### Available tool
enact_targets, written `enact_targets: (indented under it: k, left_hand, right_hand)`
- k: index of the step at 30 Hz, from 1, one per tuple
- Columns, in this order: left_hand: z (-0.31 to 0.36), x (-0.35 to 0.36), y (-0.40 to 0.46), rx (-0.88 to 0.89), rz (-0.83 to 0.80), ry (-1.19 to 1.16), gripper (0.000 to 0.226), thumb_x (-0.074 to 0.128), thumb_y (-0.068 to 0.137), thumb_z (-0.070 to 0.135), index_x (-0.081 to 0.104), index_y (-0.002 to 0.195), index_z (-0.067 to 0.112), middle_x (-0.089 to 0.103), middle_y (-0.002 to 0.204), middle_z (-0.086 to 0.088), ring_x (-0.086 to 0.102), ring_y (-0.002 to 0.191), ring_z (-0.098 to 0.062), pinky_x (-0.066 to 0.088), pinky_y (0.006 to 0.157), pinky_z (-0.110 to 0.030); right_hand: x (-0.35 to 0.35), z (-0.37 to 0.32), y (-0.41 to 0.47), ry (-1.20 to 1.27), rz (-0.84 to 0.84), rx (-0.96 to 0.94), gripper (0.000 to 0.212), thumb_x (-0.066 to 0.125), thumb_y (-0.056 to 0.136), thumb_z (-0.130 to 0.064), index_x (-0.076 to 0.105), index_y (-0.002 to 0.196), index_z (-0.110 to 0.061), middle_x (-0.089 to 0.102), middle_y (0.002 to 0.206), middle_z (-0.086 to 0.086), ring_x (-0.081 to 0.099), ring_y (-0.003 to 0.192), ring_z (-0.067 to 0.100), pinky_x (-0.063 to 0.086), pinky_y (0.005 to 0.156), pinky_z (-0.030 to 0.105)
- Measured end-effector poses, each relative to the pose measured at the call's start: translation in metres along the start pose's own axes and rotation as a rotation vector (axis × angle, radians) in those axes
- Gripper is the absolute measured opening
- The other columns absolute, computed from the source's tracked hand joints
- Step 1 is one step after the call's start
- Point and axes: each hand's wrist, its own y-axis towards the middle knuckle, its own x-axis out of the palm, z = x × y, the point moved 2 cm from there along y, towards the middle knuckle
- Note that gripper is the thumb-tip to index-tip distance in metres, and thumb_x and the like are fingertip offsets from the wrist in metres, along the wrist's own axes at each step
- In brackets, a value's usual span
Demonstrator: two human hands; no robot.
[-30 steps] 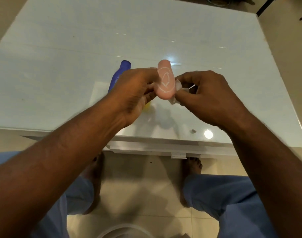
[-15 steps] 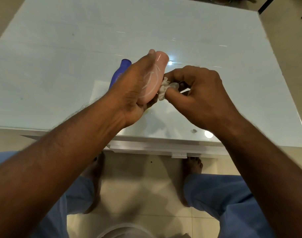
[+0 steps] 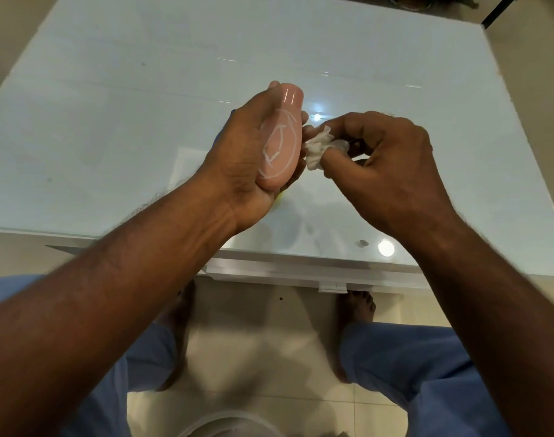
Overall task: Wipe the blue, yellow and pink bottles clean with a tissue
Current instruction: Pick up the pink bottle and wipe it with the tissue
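Note:
My left hand (image 3: 241, 162) grips the pink bottle (image 3: 282, 137) above the table, its cap pointing away from me and white scribbled marks showing on its face. Just to its right, my right hand (image 3: 386, 159) pinches a crumpled white tissue (image 3: 318, 148) between thumb and fingers, right beside the bottle's edge. A sliver of the yellow bottle (image 3: 280, 197) peeks out under my left hand. The blue bottle is almost wholly hidden behind my left hand.
The white glass table (image 3: 111, 121) spreads out ahead, its near edge just past my wrists. A small dark speck (image 3: 362, 242) lies near the front right. My feet and blue trousers are below, with a pale round container (image 3: 225, 425) on the floor.
My left hand turned the pink bottle so its marked face now points up at me. The right hand drew the tissue slightly to the right, off the bottle's side.

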Motion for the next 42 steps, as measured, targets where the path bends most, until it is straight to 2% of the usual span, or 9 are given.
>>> enact_targets:
  k: [9, 14, 16, 22, 29, 36, 38, 40, 42]
  left_hand:
    - [0.001, 0.000, -0.001, -0.051, 0.006, -0.052, 0.056, 0.045, 0.104, 0.056, 0.071, 0.119, 0.009, 0.077, 0.098, -0.010, 0.073, 0.090, -0.023, 0.057, 0.098, -0.037]
    - [0.002, 0.001, -0.001, -0.051, 0.029, -0.059, 0.049, 0.043, 0.106, 0.048, 0.070, 0.118, 0.009, 0.077, 0.090, -0.009, 0.072, 0.083, -0.021, 0.061, 0.082, -0.032]
    - [0.001, 0.002, -0.003, -0.052, 0.021, -0.054, 0.047, 0.046, 0.105, 0.046, 0.068, 0.124, 0.008, 0.078, 0.088, -0.011, 0.074, 0.083, -0.023, 0.061, 0.086, -0.035]
    - [-0.002, 0.003, -0.005, -0.075, -0.045, -0.010, 0.051, 0.058, 0.098, 0.043, 0.066, 0.131, 0.004, 0.074, 0.125, -0.022, 0.071, 0.119, -0.035, 0.057, 0.101, -0.045]
    - [-0.007, 0.003, -0.005, -0.052, -0.100, 0.024, 0.051, 0.053, 0.099, 0.042, 0.067, 0.135, 0.008, 0.075, 0.115, -0.013, 0.074, 0.093, -0.023, 0.058, 0.098, -0.042]
    - [-0.012, 0.001, 0.004, -0.009, -0.062, -0.023, 0.054, 0.044, 0.106, 0.043, 0.054, 0.146, 0.009, 0.067, 0.137, -0.019, 0.067, 0.123, -0.034, 0.058, 0.099, -0.048]
    - [-0.010, -0.002, 0.005, -0.019, -0.063, -0.064, 0.053, 0.042, 0.107, 0.043, 0.056, 0.140, 0.003, 0.070, 0.124, -0.020, 0.069, 0.115, -0.034, 0.059, 0.097, -0.045]
    - [-0.006, -0.003, 0.005, -0.010, -0.057, -0.084, 0.044, 0.044, 0.108, 0.041, 0.062, 0.111, 0.001, 0.069, 0.090, -0.014, 0.071, 0.085, -0.028, 0.059, 0.085, -0.039]
    - [-0.005, -0.005, 0.004, -0.007, -0.054, -0.062, 0.043, 0.046, 0.107, 0.041, 0.065, 0.089, 0.006, 0.066, 0.071, -0.007, 0.068, 0.068, -0.024, 0.057, 0.078, -0.038]
  right_hand:
    - [0.000, 0.000, 0.001, -0.003, 0.027, -0.019, 0.020, 0.068, 0.095, -0.017, 0.084, 0.105, -0.019, 0.082, 0.100, -0.005, 0.076, 0.089, 0.012, 0.068, 0.084, 0.039]
    - [-0.002, -0.002, 0.003, 0.048, 0.100, -0.031, 0.020, 0.065, 0.098, -0.015, 0.082, 0.107, -0.015, 0.081, 0.100, -0.005, 0.077, 0.089, 0.009, 0.068, 0.081, 0.029]
    - [-0.003, -0.004, 0.003, 0.079, 0.137, -0.039, 0.021, 0.063, 0.098, -0.012, 0.081, 0.109, -0.013, 0.081, 0.102, -0.004, 0.078, 0.090, 0.009, 0.068, 0.081, 0.024]
    - [-0.006, -0.007, 0.003, 0.108, 0.219, -0.105, 0.018, 0.065, 0.100, -0.008, 0.075, 0.115, -0.009, 0.077, 0.109, 0.000, 0.076, 0.097, 0.011, 0.064, 0.081, 0.017]
    - [-0.002, -0.004, 0.002, 0.113, 0.187, -0.182, 0.017, 0.069, 0.101, -0.013, 0.075, 0.116, -0.007, 0.078, 0.110, 0.004, 0.077, 0.102, 0.012, 0.067, 0.087, 0.025]
    - [0.005, -0.008, -0.005, 0.177, 0.099, -0.197, 0.018, 0.081, 0.097, -0.016, 0.077, 0.112, -0.006, 0.077, 0.106, 0.003, 0.077, 0.096, 0.012, 0.065, 0.082, 0.020]
    - [0.011, -0.010, -0.009, 0.194, 0.049, -0.214, 0.015, 0.083, 0.094, -0.012, 0.079, 0.108, -0.006, 0.078, 0.103, 0.004, 0.077, 0.092, 0.014, 0.066, 0.079, 0.024]
    - [0.016, -0.013, -0.013, 0.208, -0.025, -0.249, 0.011, 0.082, 0.092, -0.009, 0.080, 0.103, -0.006, 0.078, 0.100, 0.007, 0.076, 0.090, 0.018, 0.067, 0.077, 0.031]
    - [0.018, -0.017, -0.015, 0.212, -0.132, -0.290, 0.010, 0.080, 0.089, -0.007, 0.081, 0.099, -0.008, 0.077, 0.096, 0.008, 0.075, 0.088, 0.021, 0.066, 0.075, 0.032]
